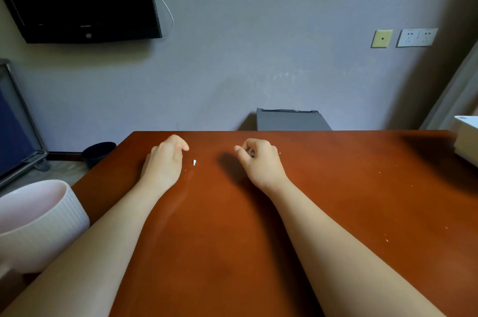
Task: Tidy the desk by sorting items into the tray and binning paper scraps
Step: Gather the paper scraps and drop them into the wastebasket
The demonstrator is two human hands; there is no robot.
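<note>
My left hand [166, 158] rests near the far edge of the red-brown desk [232, 239], its fingers curled under and thumb against the forefinger, with nothing visible in it. A small white paper scrap [194, 162] lies on the desk just right of that hand. My right hand [258, 158] hovers a little further right with curled fingers that pinch a small pale scrap [251, 153], mostly hidden. A white ribbed bin [38, 218] stands off the desk's left side. The corner of a white tray [465, 140] shows at the right edge.
Tiny white crumbs of paper [386, 240] dot the right half of the desk. A dark bin [98, 152] stands on the floor beyond the left corner. A grey box [289, 121] sits behind the far edge, against the wall.
</note>
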